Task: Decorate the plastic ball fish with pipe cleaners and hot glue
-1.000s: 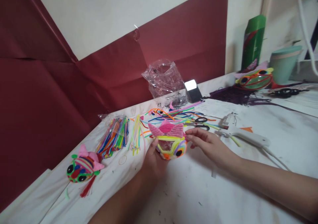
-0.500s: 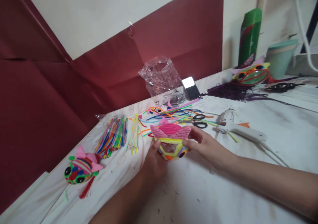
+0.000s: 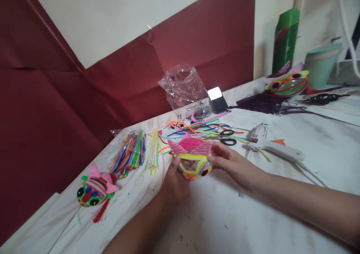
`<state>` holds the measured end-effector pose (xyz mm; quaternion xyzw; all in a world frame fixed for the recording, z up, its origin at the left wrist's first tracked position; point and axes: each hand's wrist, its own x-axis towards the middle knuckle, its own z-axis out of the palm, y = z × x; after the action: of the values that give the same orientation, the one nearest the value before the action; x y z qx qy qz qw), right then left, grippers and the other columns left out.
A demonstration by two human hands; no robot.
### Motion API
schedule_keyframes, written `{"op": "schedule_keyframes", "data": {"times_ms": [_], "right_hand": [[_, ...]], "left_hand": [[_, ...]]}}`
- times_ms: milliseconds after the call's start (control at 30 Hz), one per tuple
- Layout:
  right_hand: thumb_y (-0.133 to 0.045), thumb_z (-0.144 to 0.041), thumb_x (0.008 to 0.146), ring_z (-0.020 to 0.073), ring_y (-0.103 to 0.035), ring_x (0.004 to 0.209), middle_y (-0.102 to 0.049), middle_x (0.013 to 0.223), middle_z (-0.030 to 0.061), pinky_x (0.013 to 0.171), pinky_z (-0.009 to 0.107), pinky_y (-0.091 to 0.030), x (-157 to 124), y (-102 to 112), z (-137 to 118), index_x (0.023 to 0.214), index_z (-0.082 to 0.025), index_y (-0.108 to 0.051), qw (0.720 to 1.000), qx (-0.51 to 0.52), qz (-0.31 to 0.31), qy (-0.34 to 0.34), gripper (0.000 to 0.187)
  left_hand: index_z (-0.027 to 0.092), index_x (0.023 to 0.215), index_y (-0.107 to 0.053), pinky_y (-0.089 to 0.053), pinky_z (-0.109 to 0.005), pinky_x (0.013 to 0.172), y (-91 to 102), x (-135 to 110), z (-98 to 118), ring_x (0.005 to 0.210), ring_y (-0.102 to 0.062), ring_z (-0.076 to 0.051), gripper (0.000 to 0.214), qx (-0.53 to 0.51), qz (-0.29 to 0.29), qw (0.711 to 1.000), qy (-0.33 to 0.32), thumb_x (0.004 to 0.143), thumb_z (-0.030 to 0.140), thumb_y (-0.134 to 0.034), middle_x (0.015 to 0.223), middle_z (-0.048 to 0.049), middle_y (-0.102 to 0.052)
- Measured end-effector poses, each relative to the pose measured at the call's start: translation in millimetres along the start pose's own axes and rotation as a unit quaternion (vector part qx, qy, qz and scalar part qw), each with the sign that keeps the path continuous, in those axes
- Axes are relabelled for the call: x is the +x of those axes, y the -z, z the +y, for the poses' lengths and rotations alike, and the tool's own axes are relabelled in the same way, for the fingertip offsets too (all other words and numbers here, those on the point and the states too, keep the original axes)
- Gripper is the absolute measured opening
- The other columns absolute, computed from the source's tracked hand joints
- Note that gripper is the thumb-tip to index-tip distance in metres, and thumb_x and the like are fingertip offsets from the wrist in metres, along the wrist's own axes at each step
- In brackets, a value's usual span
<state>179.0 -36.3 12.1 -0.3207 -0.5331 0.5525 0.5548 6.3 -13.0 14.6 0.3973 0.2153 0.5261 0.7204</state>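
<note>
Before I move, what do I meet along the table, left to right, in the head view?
Red-tasselled pipe-cleaner figure, bagged pipe cleaners, pale pipe-cleaner bundle, held pink-and-yellow figure, black scissor handles, white glue gun, mint-green cup.

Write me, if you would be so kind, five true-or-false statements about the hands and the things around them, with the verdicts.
1. The left hand and the right hand both touch the pink-topped craft piece. True.
2. The scissors are in the right hand. False: they lie loose beyond the hands.
3. The white glue gun lies on the table. True.
4. The figure with the red tassel lies to the right of both hands. False: it lies to their left.
5. The green bottle lies on its side. False: it stands upright.
</note>
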Motion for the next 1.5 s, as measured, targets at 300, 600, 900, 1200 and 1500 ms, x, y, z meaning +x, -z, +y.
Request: {"op": "schedule_keyframes", "data": {"times_ms": [300,600,900,1200,1500], "right_hand": [[-0.077,-0.040,0.068,0.0285,-0.050,0.127,-0.057,0.136,0.0096,0.106,0.049,-0.039,-0.3,-1.5,4.8,0.126,-0.026,-0.052,0.998,-0.040,0.033,0.033,0.064],[-0.078,-0.038,0.065,0.0281,-0.053,0.123,-0.057,0.135,0.0107,0.104,0.044,-0.041,-1.2,-1.4,4.7,0.126,-0.023,-0.052,0.996,-0.068,0.046,0.043,0.068],[-0.074,-0.032,0.070,0.0280,-0.052,0.125,-0.057,0.136,0.0095,0.106,0.045,-0.040,-0.6,2.9,11.0,0.128,-0.023,-0.052,0.997,-0.056,0.026,0.047,0.062],[-0.078,-0.042,0.069,0.0312,-0.056,0.121,-0.062,0.131,0.0103,0.101,0.048,-0.046,-1.1,2.2,14.9,0.126,-0.024,-0.054,1.000,-0.015,0.010,-0.003,0.064],[-0.076,-0.046,0.071,0.0309,-0.047,0.132,-0.053,0.142,0.0086,0.108,0.048,-0.041,-5.0,-0.2,17.7,0.127,-0.030,-0.052,1.000,-0.014,0.004,-0.010,0.063]], "left_hand": [[0.022,0.128,-0.050,-0.048,-0.042,0.093,-9.4,-7.7,-1.5,0.108,-0.065,-0.026,0.060,0.045,-0.005,0.998,-0.035,0.074,0.035,-0.073,0.116,-0.0095,-0.069],[0.027,0.133,-0.043,-0.048,-0.038,0.092,-6.4,-10.3,-7.4,0.109,-0.063,-0.026,0.067,0.082,0.005,0.995,-0.049,0.074,0.032,-0.075,0.123,-0.0084,-0.064],[0.026,0.130,-0.042,-0.049,-0.040,0.091,-5.3,-10.2,-11.7,0.107,-0.063,-0.028,0.081,0.099,0.033,0.993,-0.059,0.061,0.029,-0.084,0.118,-0.0095,-0.065],[0.023,0.124,-0.046,-0.048,-0.040,0.090,-12.0,-19.6,-6.9,0.106,-0.061,-0.030,0.084,0.204,0.115,0.966,-0.106,0.051,0.014,-0.087,0.116,-0.0097,-0.064],[0.021,0.122,-0.051,-0.044,-0.041,0.096,-23.0,-27.8,-1.4,0.111,-0.057,-0.031,0.082,0.254,0.113,0.942,-0.186,0.049,0.011,-0.087,0.119,-0.0100,-0.061]]}}
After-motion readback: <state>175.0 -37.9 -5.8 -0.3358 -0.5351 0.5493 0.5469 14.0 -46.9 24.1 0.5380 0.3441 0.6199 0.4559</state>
